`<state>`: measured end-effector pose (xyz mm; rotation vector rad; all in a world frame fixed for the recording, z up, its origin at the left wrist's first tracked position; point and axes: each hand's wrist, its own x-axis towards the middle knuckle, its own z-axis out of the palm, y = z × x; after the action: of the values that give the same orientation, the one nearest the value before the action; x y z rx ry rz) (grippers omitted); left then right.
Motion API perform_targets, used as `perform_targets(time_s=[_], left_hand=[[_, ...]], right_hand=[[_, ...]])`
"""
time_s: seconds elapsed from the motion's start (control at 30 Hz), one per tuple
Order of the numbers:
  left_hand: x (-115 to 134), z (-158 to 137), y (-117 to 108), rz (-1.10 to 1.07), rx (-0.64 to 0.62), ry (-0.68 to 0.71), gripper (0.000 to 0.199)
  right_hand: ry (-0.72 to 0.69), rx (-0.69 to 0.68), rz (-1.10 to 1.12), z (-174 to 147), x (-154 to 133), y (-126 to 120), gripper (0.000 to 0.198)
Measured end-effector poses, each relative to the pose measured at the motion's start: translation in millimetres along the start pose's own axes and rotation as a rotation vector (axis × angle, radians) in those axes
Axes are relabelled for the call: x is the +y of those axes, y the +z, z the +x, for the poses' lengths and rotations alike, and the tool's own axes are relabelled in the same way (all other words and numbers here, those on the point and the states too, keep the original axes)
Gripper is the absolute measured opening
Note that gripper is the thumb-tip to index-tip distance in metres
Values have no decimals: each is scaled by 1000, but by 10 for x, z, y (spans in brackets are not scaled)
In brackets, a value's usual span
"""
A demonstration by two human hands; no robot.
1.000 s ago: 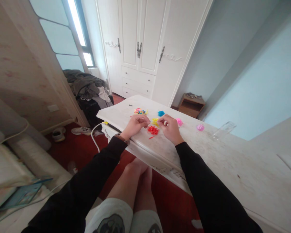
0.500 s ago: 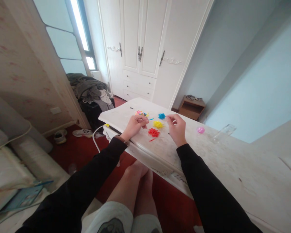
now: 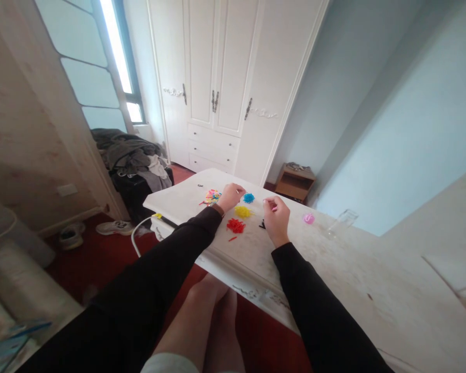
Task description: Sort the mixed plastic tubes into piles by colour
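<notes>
Blue bits (image 3: 249, 198) on the tabletop (image 3: 186, 199) are being nearly touched by the left hand (image 3: 231, 196). Whether anything is being pinched by its fingers or the right hand's (image 3: 277, 216) cannot be told; gentle picking is being advised.

Window (image 3: 117, 46) glare, softly blurred edges

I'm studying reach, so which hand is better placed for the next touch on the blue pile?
Probably the left hand: its fingertips are right beside the blue pile, while a strip of tabletop separates the right hand from it. Whether either hand holds anything is too small to tell.
</notes>
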<state>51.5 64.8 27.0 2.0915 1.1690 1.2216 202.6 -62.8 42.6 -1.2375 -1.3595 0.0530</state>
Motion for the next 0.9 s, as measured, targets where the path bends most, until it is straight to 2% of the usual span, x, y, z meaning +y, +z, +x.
perform_targets(time_s=[0.2,0.3,0.47,0.6,0.73,0.9], left_hand=[[-149,23,9,40,14,73,17],[-123,-22,-25,-91,16,92,21],[-17,-193,-23,-370,-97,207,32],[42,-304,-24,-556,-223,173,43],[67,-331,-36,-587,-282,135,43],[98,-338,-46,-646,-330,120,41]], right_hand=[[-18,-53,-10,-18,-1,66,14],[-46,-89,-45,-23,19,88,13],[-80,-189,-90,-16,119,89,11],[-119,-273,-97,-6,160,80,16],[-133,-329,-76,-4,136,72,17],[-55,-282,18,-6,121,59,15]])
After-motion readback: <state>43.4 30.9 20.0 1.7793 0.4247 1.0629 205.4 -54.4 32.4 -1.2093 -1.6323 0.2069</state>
